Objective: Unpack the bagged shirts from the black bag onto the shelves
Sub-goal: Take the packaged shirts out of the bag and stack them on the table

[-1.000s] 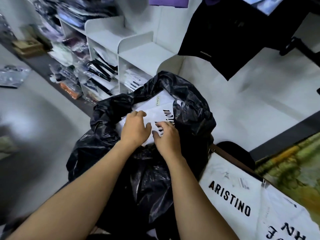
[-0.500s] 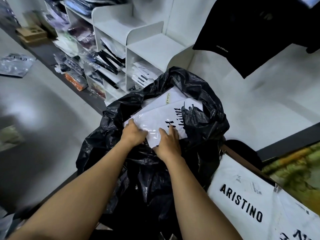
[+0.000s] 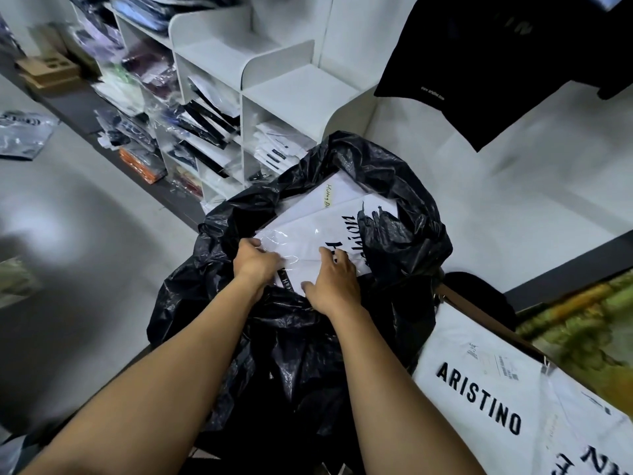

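Head view: my left hand (image 3: 256,261) grips the near left corner of the top shirt (image 3: 308,231), fingers curled over its clear wrap. My right hand (image 3: 335,281) lies on the same shirt's near edge, with the fingers fairly straight on top and the thumb spread out to the left. Whether that thumb hooks under the edge I cannot tell. Both my forearms reach forward and down from the bottom of the frame, close together, the wrists nearly level.

The shirt is white with black lettering. It lies flat in the open mouth of the bag (image 3: 404,241), on a second shirt (image 3: 330,192) beneath it. The bag's crumpled black rim stands up round them.

Beyond the bag are the white shelves (image 3: 301,87), with bagged clothes stacked in the lower compartments. At my right, just beside the bag, lies the ARISTINO pack (image 3: 479,378).
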